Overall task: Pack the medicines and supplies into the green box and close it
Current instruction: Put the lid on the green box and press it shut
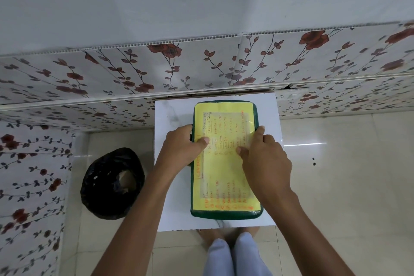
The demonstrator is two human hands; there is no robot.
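Two hands on the green box (224, 213), lid down, so we read the packing as done or close to it; no medicines or supplies show anywhere loose in view. Box sits on the small white table (170, 197), long axis running 12 to 6, nearer the table's 3 o'clock side. Lid face carries a yellow sheet (224, 177) with orange handwriting under clear film; text too blurred for us to read. Left hand (182, 149) grips the box's 9 o'clock edge, fingers wrapped over the rim, thumb flat on the yellow sheet. Right hand (266, 159) holds the 3 o'clock edge the same way, fingers curled round the side, thumb pressed on the sheet. Both are clamped on the box towards its 12 o'clock half. We can't see a latch or zip from this angle, so we can't tell if the lid is fastened or only resting shut. Our judgement: what's left is pressing the lid home and securing whatever catch it has, then letting go. Black bag (112, 182) lies on the floor at 9 o'clock of the table, well apart from the box, not part of the job as far as we can tell.
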